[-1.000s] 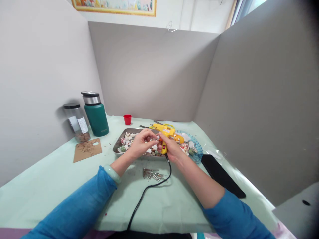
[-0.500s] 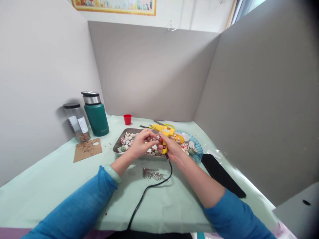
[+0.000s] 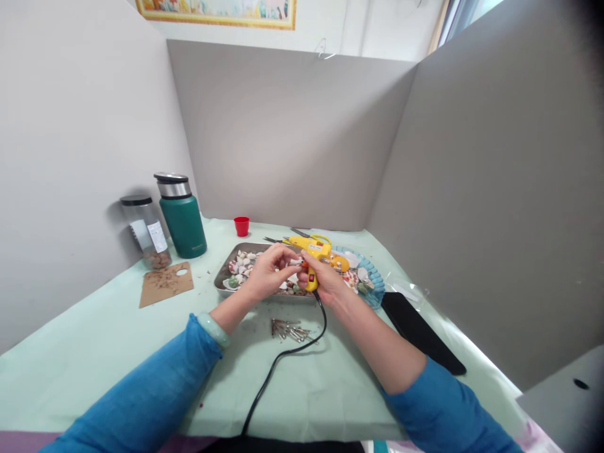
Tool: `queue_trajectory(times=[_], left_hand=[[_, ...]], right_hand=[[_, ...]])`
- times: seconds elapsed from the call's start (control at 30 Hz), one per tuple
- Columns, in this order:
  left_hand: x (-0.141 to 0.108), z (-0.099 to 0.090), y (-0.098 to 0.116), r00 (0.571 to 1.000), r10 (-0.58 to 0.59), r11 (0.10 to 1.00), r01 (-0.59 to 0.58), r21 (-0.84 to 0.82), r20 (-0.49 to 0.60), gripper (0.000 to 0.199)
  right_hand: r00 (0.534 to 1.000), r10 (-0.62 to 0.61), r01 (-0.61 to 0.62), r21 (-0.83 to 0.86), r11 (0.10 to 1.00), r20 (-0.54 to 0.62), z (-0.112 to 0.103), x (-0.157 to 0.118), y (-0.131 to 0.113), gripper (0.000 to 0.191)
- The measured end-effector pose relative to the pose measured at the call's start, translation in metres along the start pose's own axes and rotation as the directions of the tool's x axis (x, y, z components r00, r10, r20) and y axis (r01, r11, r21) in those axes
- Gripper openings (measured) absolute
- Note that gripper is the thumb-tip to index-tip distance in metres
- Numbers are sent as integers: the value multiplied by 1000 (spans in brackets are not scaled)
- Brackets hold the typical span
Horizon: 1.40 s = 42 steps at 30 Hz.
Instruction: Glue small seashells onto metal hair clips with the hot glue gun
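A yellow glue gun is gripped in my right hand, its nozzle pointing up and to the left. Its black cord runs down over the front edge of the table. My left hand is closed in a pinch close to the glue gun's handle, with a small whitish piece at its fingertips that is too small to name. Below both hands lies a metal tray of shells and small stones. A little heap of metal hair clips rests on the cloth in front of the tray.
A blue scalloped dish of shells stands right of the tray, with a black flat case nearby. Scissors lie behind. Leftward are a red cup, green bottle, clear jar and brown card. Grey panels surround the table.
The small whitish piece at my left fingertips shows more clearly now. Both hands and the glue gun have hardly moved.
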State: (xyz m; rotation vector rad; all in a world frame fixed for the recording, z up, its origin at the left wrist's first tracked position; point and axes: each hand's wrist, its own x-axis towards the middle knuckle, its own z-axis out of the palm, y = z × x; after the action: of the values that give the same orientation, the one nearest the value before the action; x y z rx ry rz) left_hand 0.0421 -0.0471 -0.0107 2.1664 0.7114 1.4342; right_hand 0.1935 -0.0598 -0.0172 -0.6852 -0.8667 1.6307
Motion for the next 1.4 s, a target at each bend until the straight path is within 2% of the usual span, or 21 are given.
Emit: queue_trajectory(times=[0.17, 0.43, 0.7, 0.77, 0.97, 1.17, 1.3, 1.4], left_hand=[[-1, 1, -4, 999, -51, 996, 51, -74, 4, 15], [-2, 3, -9, 990, -144, 927, 138, -347, 10, 19], [-1, -1, -4, 982, -181, 883, 188, -430, 57, 14], [0, -2, -2, 974, -214, 853, 225, -470, 78, 14], [4, -5, 4, 917, -398, 721, 335, -607, 34, 23], [4, -6, 1, 905, -422, 661, 352, -663, 59, 26], [4, -7, -6, 900, -436, 664, 346, -663, 34, 27], [5, -9, -10, 889, -459, 642, 331, -692, 0, 28]], right_hand=[[1000, 15, -15, -3, 1000, 18, 1, 0, -1, 29], [998, 14, -11, -48, 999, 62, 2, -3, -1, 32], [995, 13, -7, -60, 998, 103, 1, -4, 0, 34], [995, 3, 4, -68, 998, 102, 1, -4, 0, 33], [998, -68, 68, -71, 995, 4, -1, -1, 0, 33], [968, -251, 243, -231, 942, -8, -3, 0, 1, 33], [960, -276, 271, -379, 885, 41, -2, -4, 1, 34], [963, -264, 264, -413, 871, 58, -1, -6, 2, 33]])
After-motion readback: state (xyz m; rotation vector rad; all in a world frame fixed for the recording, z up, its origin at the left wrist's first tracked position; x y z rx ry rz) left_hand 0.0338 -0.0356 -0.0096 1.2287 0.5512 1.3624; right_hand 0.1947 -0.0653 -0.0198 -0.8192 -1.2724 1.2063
